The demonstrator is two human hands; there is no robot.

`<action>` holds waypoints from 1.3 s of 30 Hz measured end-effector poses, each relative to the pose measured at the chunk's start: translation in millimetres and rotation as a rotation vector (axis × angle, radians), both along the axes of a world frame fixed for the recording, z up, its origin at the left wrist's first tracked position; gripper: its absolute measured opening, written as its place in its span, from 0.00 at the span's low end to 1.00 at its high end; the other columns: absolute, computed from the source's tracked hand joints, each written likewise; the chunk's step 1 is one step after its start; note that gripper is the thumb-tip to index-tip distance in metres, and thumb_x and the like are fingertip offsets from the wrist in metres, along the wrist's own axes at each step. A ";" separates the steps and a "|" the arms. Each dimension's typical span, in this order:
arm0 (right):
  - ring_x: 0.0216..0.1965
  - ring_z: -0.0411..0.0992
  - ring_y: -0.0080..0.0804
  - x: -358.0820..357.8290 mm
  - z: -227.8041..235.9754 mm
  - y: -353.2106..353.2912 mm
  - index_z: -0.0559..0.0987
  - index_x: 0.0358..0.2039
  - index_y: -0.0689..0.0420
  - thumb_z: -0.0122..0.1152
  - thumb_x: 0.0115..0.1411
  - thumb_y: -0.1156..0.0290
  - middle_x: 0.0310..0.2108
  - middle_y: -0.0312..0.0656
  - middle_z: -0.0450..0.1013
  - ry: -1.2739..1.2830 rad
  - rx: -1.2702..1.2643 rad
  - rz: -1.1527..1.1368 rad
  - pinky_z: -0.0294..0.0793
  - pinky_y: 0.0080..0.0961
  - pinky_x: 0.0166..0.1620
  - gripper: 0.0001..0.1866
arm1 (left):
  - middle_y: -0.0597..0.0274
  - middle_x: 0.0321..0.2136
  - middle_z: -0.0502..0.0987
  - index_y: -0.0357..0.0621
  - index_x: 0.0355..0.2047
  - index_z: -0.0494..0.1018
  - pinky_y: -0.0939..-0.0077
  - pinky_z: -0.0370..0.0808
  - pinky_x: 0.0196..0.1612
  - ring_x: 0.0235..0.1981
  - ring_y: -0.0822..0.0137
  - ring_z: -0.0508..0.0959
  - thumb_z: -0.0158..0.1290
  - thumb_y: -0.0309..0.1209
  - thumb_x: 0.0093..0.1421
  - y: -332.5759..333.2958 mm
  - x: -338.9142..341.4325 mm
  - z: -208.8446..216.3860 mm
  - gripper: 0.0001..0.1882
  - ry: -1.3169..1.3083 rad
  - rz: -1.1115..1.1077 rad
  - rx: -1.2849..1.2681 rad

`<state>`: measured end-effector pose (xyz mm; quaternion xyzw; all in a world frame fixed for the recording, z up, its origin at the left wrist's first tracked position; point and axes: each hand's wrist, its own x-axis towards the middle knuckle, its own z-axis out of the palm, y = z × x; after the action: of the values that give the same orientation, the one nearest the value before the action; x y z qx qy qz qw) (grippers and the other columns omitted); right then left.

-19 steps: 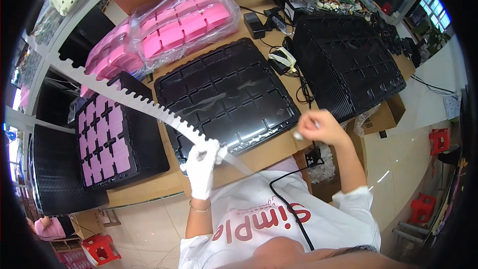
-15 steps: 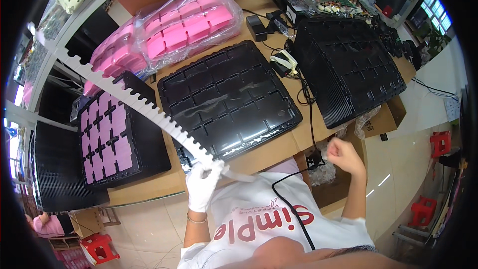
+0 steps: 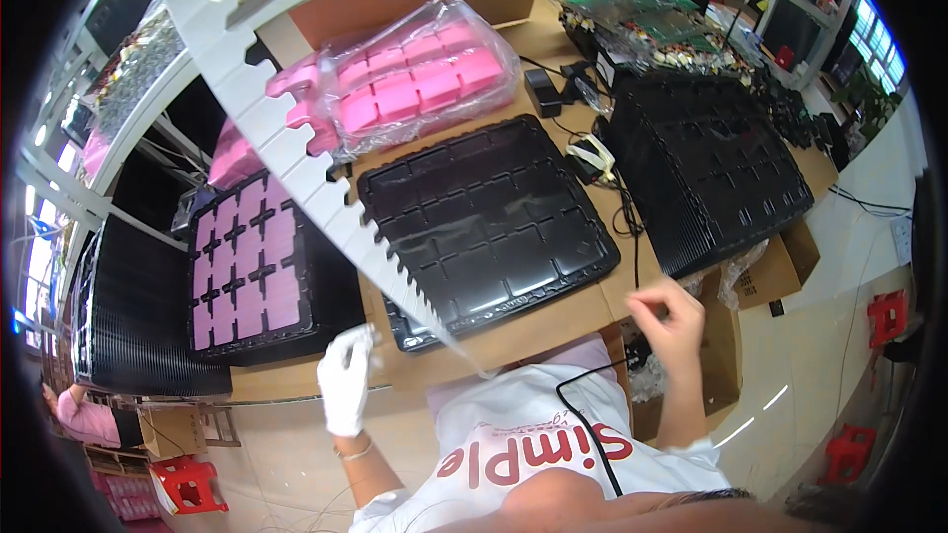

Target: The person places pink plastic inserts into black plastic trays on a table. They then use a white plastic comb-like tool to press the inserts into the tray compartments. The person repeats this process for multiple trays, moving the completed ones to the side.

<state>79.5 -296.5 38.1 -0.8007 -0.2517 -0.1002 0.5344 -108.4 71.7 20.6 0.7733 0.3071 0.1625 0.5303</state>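
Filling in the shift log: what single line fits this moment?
left hand: gloved, by notched white strip | right hand: bare, fingers pinched | empty black tray on table

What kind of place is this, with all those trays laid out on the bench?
Most likely a small electronics assembly or packing workshop. The workbench carries a black compartmented tray, a tall stack of black trays, bagged pink foam inserts, and green circuit boards under clear plastic at the back.
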 end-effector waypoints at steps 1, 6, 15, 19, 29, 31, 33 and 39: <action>0.27 0.73 0.27 21.2 12.7 40.2 0.81 0.29 0.62 0.66 0.53 0.81 0.27 0.41 0.76 -0.131 0.019 0.133 0.72 0.20 0.30 0.03 | 0.58 0.36 0.82 0.34 0.44 0.77 0.80 0.75 0.34 0.29 0.76 0.78 0.53 0.27 0.64 -2.6 17.7 -4.6 0.11 -0.125 0.128 0.078; 0.38 0.74 0.46 186.7 7.9 220.0 0.80 0.34 0.62 0.62 0.54 0.78 0.34 0.47 0.76 -0.583 0.059 0.189 0.74 0.35 0.43 0.06 | 0.58 0.39 0.81 0.37 0.47 0.77 0.81 0.74 0.36 0.33 0.73 0.79 0.54 0.32 0.65 7.4 110.3 -19.2 0.13 -0.289 -0.089 -0.027; 0.47 0.72 0.46 322.7 -23.9 350.1 0.78 0.37 0.60 0.63 0.51 0.71 0.44 0.46 0.73 -0.751 -0.893 0.346 0.75 0.38 0.49 0.13 | 0.53 0.38 0.82 0.42 0.43 0.80 0.71 0.77 0.45 0.39 0.62 0.82 0.55 0.36 0.63 24.4 214.6 0.7 0.13 -0.129 -0.180 0.457; 0.44 0.73 0.47 320.6 -10.2 349.6 0.80 0.30 0.61 0.54 0.51 0.75 0.38 0.47 0.74 -0.803 -0.668 0.464 0.76 0.40 0.46 0.07 | 0.51 0.40 0.81 0.42 0.42 0.80 0.68 0.76 0.47 0.42 0.56 0.82 0.55 0.36 0.62 33.2 248.3 4.9 0.13 -0.072 -0.086 0.457; 0.30 0.78 0.37 361.6 14.0 362.6 0.82 0.22 0.59 0.73 0.41 0.70 0.26 0.46 0.79 -0.099 -0.695 0.580 0.76 0.33 0.38 0.09 | 0.49 0.40 0.80 0.45 0.41 0.79 0.62 0.75 0.48 0.43 0.51 0.80 0.53 0.37 0.62 45.0 317.1 7.2 0.13 -0.022 -0.186 0.629; 0.30 0.78 0.34 373.9 16.7 370.1 0.82 0.22 0.59 0.76 0.39 0.67 0.26 0.46 0.80 0.042 -0.638 0.658 0.76 0.31 0.37 0.12 | 0.51 0.40 0.80 0.45 0.41 0.79 0.62 0.75 0.49 0.44 0.52 0.79 0.54 0.35 0.61 46.2 322.8 3.9 0.12 -0.074 -0.204 0.645; 0.30 0.77 0.29 382.1 19.5 370.6 0.82 0.22 0.59 0.79 0.37 0.67 0.25 0.45 0.79 0.163 -0.597 0.692 0.75 0.29 0.37 0.14 | 0.51 0.40 0.79 0.44 0.41 0.79 0.63 0.74 0.50 0.45 0.52 0.78 0.56 0.33 0.59 44.9 332.3 -0.8 0.11 -0.171 -0.259 0.754; 0.28 0.72 0.25 370.7 29.7 381.3 0.80 0.26 0.58 0.74 0.49 0.68 0.26 0.36 0.77 0.029 -0.281 0.534 0.72 0.26 0.35 0.10 | 0.48 0.46 0.76 0.41 0.50 0.74 0.61 0.71 0.54 0.49 0.50 0.75 0.57 0.34 0.59 41.1 349.6 -13.6 0.19 -0.356 -0.119 0.878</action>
<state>450.2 84.9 67.8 -0.7734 -0.4571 0.0913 0.4296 241.1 112.8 7.0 0.9007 0.0689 0.3761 0.2062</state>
